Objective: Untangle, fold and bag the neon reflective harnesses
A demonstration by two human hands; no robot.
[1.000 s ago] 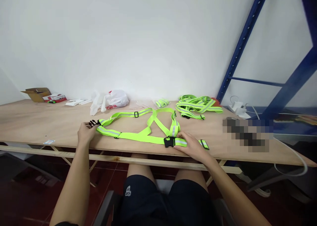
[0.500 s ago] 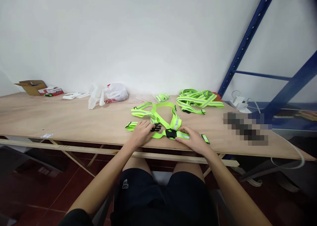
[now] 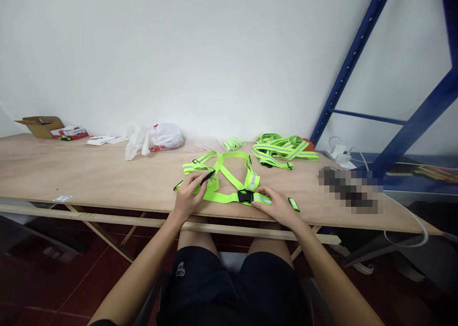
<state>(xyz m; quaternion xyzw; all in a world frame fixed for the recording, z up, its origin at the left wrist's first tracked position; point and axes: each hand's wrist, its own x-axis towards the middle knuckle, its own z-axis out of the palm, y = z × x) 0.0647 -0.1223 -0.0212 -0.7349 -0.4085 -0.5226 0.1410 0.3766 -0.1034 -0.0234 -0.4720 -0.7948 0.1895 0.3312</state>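
Observation:
A neon-green reflective harness [image 3: 229, 176] with grey stripes lies spread out before me near the table's front edge. Between the thumb and fingers of my left hand [image 3: 189, 195] is a black pronged buckle half [image 3: 208, 177], raised slightly over the straps. Part of the strap beneath is hidden by that hand. My right hand [image 3: 277, 203] rests at the harness's lower right, thumb and fingers closed on the reflective strap [image 3: 263, 198]. Just left of these fingers, the black buckle socket [image 3: 245, 196] lies on the strap. To the right of that hand is a strap end with a black slider [image 3: 294, 204].
Behind the harness are a pile of similar green straps [image 3: 282, 148] and a bagged green bundle [image 3: 233, 144]. A white plastic bag [image 3: 166, 136], a red-and-white box [image 3: 69, 132] and an open cardboard box [image 3: 41, 127] stand further left. A blue metal rack [image 3: 347, 73] rises at right, beside a pixelated object [image 3: 348, 190].
My left hand has moved left with the buckle half, turning its prongs up and stretching the lower strap straighter. My right hand stays by the buckle socket. The whole view has shifted slightly.

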